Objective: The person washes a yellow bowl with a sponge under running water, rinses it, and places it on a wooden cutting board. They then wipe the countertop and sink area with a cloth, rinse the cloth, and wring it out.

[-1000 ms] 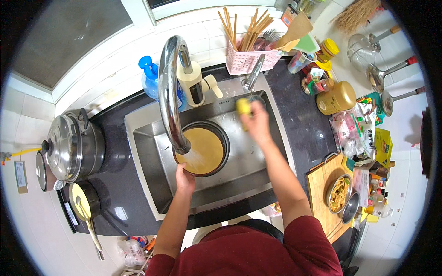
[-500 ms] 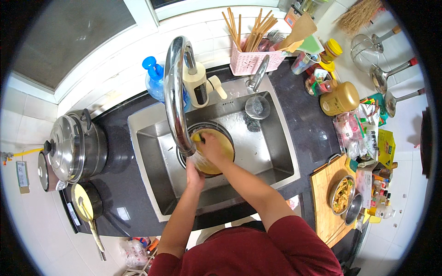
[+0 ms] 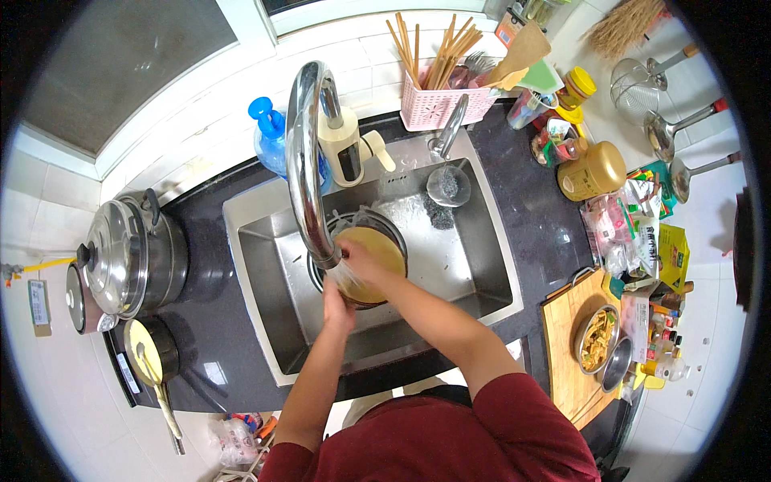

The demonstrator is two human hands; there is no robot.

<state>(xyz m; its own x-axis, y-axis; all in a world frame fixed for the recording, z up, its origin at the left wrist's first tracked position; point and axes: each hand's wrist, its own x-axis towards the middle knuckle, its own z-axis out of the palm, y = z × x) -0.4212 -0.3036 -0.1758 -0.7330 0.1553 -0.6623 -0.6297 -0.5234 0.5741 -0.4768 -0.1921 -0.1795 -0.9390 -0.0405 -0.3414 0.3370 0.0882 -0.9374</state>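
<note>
Water runs from the tall chrome faucet (image 3: 299,161) into a round, dark-rimmed pan (image 3: 387,255) with a yellowish inside, in the steel sink (image 3: 450,277). My left hand (image 3: 337,304) is closed on the pan's near-left rim. Inside the pan, under the stream, my right hand (image 3: 361,265) has its fingers curled against the left side. What those fingers hold is hidden by the water and the hand. A clear cup-like container (image 3: 448,186) sits at the sink's back right, above a dark scouring pad (image 3: 439,215).
Behind the sink stand a blue pump bottle (image 3: 269,136) and a pink utensil basket (image 3: 446,108). Left on the counter are a steel steamer pot (image 3: 132,249) and a saucepan (image 3: 157,345). At right, a cutting board (image 3: 562,345) bears a bowl of food (image 3: 596,341).
My right hand has shifted left and nearer to me, from the pan's upper middle into the stream. The small yellow thing at its fingertips no longer shows. My left hand stays at the rim.
</note>
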